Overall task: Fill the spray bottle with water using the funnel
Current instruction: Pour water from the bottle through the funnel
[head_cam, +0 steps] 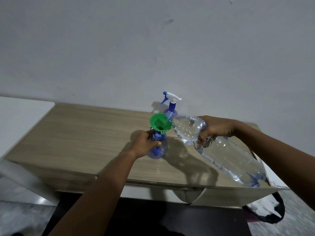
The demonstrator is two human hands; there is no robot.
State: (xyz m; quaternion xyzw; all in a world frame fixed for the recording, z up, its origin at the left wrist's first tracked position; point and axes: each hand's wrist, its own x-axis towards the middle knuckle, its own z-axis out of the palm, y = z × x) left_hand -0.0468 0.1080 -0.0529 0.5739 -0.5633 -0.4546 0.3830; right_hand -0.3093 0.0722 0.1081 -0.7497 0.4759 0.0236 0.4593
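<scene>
Head camera, looking forward and down: a person stands at a wood-grain table [85,133] set against a pale grey wall [153,48], both forearms reaching in from the bottom of the frame. At centre frame, the left grip [144,144] curls around the body of a translucent blue spray bottle [159,148], thumb across its front, holding it upright on the table. A green funnel [157,123] sits in the bottle's open neck, its wide mouth tipped slightly toward the camera.

Right of centre, the right grip [216,128] clasps a large clear water bottle [226,159] from above, fingers wrapped around its upper half. That bottle lies steeply tilted, base toward the lower right of the frame and mouth resting against the funnel's right rim. Water shows inside it, gathered toward the neck and along the lower side; whether any is running into the funnel cannot be told.

Just behind the funnel, near the wall, a white-and-blue trigger sprayer [172,98] stands on a blue neck, its lower part hidden by the funnel and the water bottle. A white surface [20,116] fills the left edge of the frame, and a pink basket [252,218] holding dark and white cloth sits on the floor at lower right.
</scene>
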